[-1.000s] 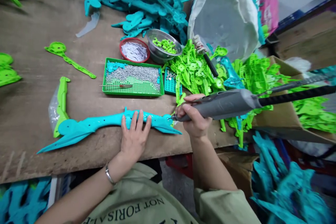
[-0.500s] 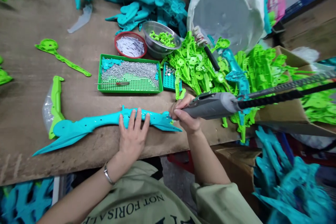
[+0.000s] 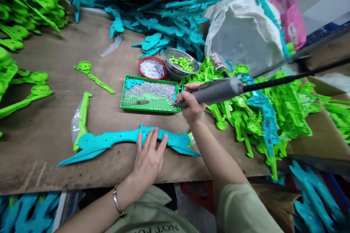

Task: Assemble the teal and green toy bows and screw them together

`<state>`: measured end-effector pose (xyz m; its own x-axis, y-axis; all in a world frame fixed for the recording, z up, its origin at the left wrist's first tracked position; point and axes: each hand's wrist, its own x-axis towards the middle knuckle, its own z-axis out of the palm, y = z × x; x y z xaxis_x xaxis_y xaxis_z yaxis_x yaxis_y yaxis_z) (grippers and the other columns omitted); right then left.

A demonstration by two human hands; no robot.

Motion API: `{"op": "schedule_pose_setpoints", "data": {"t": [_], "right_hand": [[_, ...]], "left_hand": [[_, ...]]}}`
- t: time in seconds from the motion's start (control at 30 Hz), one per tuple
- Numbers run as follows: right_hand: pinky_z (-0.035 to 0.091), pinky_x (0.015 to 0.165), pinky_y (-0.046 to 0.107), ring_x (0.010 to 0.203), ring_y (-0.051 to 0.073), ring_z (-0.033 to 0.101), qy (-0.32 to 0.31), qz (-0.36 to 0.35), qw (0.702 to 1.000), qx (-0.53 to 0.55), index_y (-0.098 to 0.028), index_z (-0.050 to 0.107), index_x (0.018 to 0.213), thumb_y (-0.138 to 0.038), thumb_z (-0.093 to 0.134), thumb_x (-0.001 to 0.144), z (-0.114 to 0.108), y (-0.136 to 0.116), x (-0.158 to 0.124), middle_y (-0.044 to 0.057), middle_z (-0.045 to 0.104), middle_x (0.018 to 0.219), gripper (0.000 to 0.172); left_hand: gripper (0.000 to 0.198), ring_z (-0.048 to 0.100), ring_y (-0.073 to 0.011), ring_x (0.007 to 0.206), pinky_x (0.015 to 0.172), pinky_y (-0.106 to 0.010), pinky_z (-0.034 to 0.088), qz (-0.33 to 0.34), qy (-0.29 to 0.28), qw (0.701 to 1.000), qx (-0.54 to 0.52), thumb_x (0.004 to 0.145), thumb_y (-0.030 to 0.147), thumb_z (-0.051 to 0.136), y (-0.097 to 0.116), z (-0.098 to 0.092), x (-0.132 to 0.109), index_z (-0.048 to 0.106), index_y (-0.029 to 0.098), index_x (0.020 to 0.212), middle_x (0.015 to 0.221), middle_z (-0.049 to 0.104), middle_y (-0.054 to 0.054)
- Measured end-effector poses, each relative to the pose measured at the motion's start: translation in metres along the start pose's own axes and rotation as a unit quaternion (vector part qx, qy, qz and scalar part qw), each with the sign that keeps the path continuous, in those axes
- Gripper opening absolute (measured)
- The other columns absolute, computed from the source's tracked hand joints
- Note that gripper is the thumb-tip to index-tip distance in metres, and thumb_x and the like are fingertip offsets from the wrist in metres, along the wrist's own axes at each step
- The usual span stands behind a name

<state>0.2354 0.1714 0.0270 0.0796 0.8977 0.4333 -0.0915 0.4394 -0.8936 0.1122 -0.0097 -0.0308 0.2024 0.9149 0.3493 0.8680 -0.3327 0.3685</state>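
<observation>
Teal plastic, a long bow-shaped part (image 3: 128, 140), lay near the front edge of the wooden table (image 3: 41, 123). The left hand (image 3: 149, 156) pressed it flat with spread fingers, the same as half a second before. The change was on the right side. The right hand (image 3: 191, 107), closed around the grey electric screwdriver (image 3: 216, 91), had left the right end of the part and brought the tip to the corner of the green tray (image 3: 153, 105), at the heap of small screws (image 3: 153, 89). So the part was held down, but no tool touched it. Behind the tray stood a red basket (image 3: 142, 62) and a steel bowl (image 3: 175, 74). Green parts (image 3: 259, 116) covered the right side of the table, and teal parts (image 3: 164, 0) were piled at the back, beside a white sack (image 3: 246, 36).
</observation>
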Motion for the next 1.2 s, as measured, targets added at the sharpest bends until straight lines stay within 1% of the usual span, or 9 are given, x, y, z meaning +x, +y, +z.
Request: {"op": "schedule_pose_setpoints", "data": {"t": [0.1,0.33,0.47,0.6,0.7,0.77,0.87,1.03,1.2], "right_hand": [[0.046,0.051,0.030,0.042,0.013,0.048,0.028,0.017,0.999,-0.029,-0.026,0.056,0.087,-0.048,0.071,0.075,0.008,0.021,0.010,-0.009,0.047,0.049,0.029],[0.042,0.048,0.028,0.041,0.011,0.048,0.039,0.028,0.998,-0.033,-0.024,0.058,0.087,-0.039,0.071,0.072,0.009,0.038,0.017,-0.010,0.048,0.048,0.025],[0.043,0.048,0.028,0.040,0.011,0.048,0.044,0.028,0.998,-0.044,-0.024,0.057,0.084,-0.039,0.070,0.071,0.007,0.043,0.019,-0.010,0.048,0.046,0.023],[0.042,0.046,0.026,0.040,0.010,0.048,0.019,0.045,0.998,-0.037,-0.025,0.054,0.081,-0.043,0.071,0.072,0.005,0.050,0.022,-0.011,0.046,0.047,0.026],[0.041,0.044,0.026,0.039,0.010,0.047,0.020,0.040,0.998,-0.033,-0.025,0.054,0.082,-0.043,0.073,0.072,0.006,0.050,0.025,-0.011,0.046,0.047,0.028],[0.041,0.044,0.026,0.038,0.010,0.046,0.036,0.028,0.999,-0.027,-0.026,0.055,0.083,-0.041,0.073,0.072,0.008,0.042,0.026,-0.011,0.045,0.046,0.026],[0.043,0.045,0.029,0.038,0.011,0.047,0.042,0.015,0.999,-0.010,-0.026,0.056,0.082,-0.043,0.072,0.074,0.014,0.016,0.019,-0.010,0.043,0.046,0.024],[0.045,0.045,0.030,0.038,0.012,0.046,-0.028,0.067,0.997,0.039,-0.027,0.055,0.084,-0.037,0.070,0.075,0.024,-0.034,-0.026,-0.009,0.045,0.047,0.020],[0.046,0.046,0.028,0.041,0.012,0.049,-0.092,0.127,0.984,0.084,-0.025,0.058,0.091,-0.031,0.070,0.079,0.023,-0.039,-0.067,-0.008,0.053,0.050,0.018]], "left_hand": [[0.053,0.042,-0.0346,0.145,0.117,-0.057,0.036,-0.006,0.030,0.999,-0.042,0.092,0.017,0.057,-0.012,-0.014,-0.002,0.049,0.014,0.145,0.151,0.051,-0.022],[0.068,0.041,-0.0374,0.145,0.119,-0.059,0.030,-0.058,0.033,0.997,-0.038,0.094,0.037,0.060,-0.048,-0.037,-0.007,0.036,0.012,0.153,0.149,0.052,-0.021],[0.076,0.044,-0.0370,0.143,0.120,-0.059,0.026,-0.046,0.016,0.998,-0.030,0.093,0.044,0.061,-0.059,-0.038,-0.011,0.032,0.011,0.155,0.147,0.055,-0.021],[0.076,0.048,-0.0346,0.140,0.122,-0.057,0.021,-0.012,0.001,1.000,-0.023,0.094,0.040,0.059,-0.061,-0.034,-0.014,0.029,0.010,0.157,0.146,0.057,-0.021],[0.075,0.048,-0.0334,0.140,0.122,-0.055,0.022,-0.008,0.007,1.000,-0.028,0.095,0.038,0.059,-0.063,-0.030,-0.015,0.028,0.011,0.157,0.146,0.057,-0.021],[0.075,0.048,-0.0329,0.141,0.121,-0.053,0.024,-0.006,0.012,0.999,-0.035,0.095,0.039,0.060,-0.065,-0.029,-0.016,0.028,0.012,0.158,0.146,0.057,-0.020],[0.075,0.048,-0.0325,0.140,0.121,-0.051,0.024,0.001,0.015,0.999,-0.038,0.095,0.040,0.060,-0.068,-0.028,-0.017,0.029,0.012,0.157,0.146,0.057,-0.020],[0.074,0.048,-0.0335,0.141,0.121,-0.051,0.023,0.001,0.014,0.999,-0.041,0.095,0.041,0.060,-0.070,-0.027,-0.018,0.031,0.012,0.156,0.146,0.057,-0.021],[0.069,0.048,-0.0330,0.141,0.120,-0.050,0.023,0.003,0.009,0.999,-0.041,0.096,0.044,0.059,-0.071,-0.026,-0.018,0.036,0.011,0.153,0.146,0.057,-0.020]]}}
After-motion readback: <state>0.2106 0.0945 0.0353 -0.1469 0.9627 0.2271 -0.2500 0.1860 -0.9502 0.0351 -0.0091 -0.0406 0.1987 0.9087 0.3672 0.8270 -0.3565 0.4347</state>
